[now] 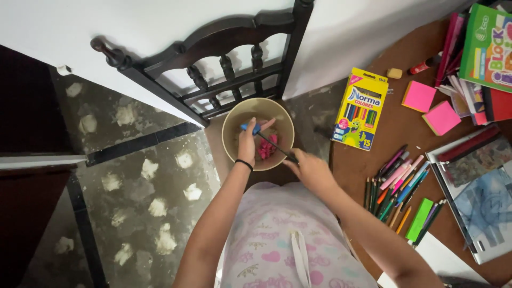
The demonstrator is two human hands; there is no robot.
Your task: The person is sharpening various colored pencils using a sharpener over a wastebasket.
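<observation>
Two hands, one bowl, seemingly one pencil.

Glossy plastic bowl; dark turned-wood chair; matt brown table.

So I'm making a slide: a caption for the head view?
Left hand holds a blue sharpener, right hand a dark pencil, over a beige bowl.
</observation>
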